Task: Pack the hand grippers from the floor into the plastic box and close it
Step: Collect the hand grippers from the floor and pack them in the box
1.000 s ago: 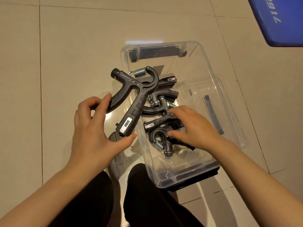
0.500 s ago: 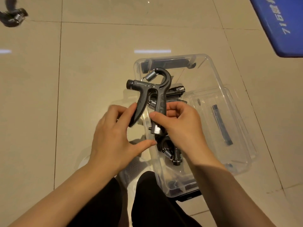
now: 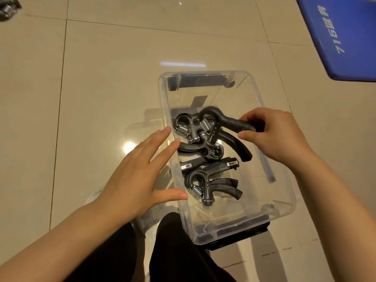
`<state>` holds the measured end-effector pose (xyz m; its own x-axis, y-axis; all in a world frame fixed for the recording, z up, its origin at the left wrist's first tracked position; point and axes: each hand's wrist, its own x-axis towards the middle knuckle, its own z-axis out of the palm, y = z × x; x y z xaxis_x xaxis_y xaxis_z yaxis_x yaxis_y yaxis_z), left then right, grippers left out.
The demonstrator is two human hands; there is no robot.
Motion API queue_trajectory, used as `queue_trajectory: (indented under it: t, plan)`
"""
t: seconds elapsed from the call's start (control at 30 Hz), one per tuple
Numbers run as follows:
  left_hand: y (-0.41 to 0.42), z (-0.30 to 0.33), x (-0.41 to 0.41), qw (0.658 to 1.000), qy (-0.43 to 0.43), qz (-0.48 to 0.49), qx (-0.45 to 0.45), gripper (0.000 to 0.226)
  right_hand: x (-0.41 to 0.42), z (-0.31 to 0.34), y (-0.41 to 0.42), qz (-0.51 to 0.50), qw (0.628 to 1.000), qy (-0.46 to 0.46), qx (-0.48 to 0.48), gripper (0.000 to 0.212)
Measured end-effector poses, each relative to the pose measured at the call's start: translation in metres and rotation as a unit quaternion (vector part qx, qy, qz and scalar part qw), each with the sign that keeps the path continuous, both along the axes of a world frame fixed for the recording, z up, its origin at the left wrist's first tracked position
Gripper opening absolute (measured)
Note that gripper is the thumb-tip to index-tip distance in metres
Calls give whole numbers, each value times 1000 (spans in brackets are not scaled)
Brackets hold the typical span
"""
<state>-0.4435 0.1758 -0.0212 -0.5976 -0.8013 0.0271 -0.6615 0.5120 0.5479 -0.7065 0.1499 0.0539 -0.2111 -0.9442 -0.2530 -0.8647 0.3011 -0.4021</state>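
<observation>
gripper going into box, one-handed now

near end of the plastic box [image 3: 284,208]: packed grippers [image 3: 211,180] lie flat. left hand [image 3: 140,171] spread wide, empty, at the left wall, likely steadying. right hand [image 3: 272,133] pinches one hand gripper [image 3: 221,129] by its handle, lowering it mid-box. half a second ago both hands held it above the rim. far-left floor: one stray gripper [image 3: 8,9].

Beige glossy floor tiles [image 3: 105,82] with dark grout lines, a ceiling light reflected in them near my knees. Blue mat [image 3: 345,35] with white characters, top right corner, partly cut off. My black trousers [image 3: 162,253] at the bottom edge, over a white mesh shoe [image 3: 151,217].
</observation>
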Motion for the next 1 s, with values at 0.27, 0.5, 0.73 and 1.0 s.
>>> queue_trajectory:
  t: [0.27, 0.5, 0.73, 1.0]
  plan:
    - [0, -4, 1, 1000, -5, -1, 3, 96, 11, -34, 9, -159, 977, -143, 2, 18]
    - [1, -5, 2, 1000, 5, 7, 15, 96, 44, -89, 10, -125, 985, -49, 110, 38]
    - [1, -7, 3, 1000, 1, 5, 13, 96, 40, -87, -1, 106, 975, 176, 82, 33]
    - [2, -8, 2, 1000, 16, 13, 22, 95, 57, -122, -37, 395, 876, 171, 216, 107]
